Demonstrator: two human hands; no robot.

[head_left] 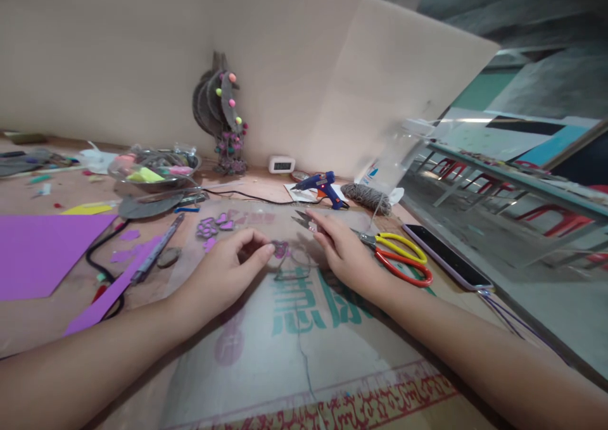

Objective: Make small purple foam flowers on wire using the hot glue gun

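Observation:
Between the thumb and fingers of my left hand [240, 256], closed in a pinch, is the edge of a small purple piece with a dark grey outline [281, 249]. My right hand [339, 243] is curled to its right. A two-bladed pointed metal tool [301, 218] sticks out past its fingertips, the blades slightly apart; the hand hides the rest. Beside the right wrist lie scissors with yellow and red handles [403, 259], their blades partly behind the hand. Several similar purple pieces with grey outlines [213, 224] rest beyond my left hand. A grey strand loops under both hands.
A blue glue gun [318, 183], grey yarn [365, 197] and small digital clock [282, 164] stand at the back. Purple sheet [47, 256], marker [159, 249] and metal bowl [154, 170] of scraps are left. A phone [449, 257] lies right. A grey pompom ornament [221, 107] leans on the wall.

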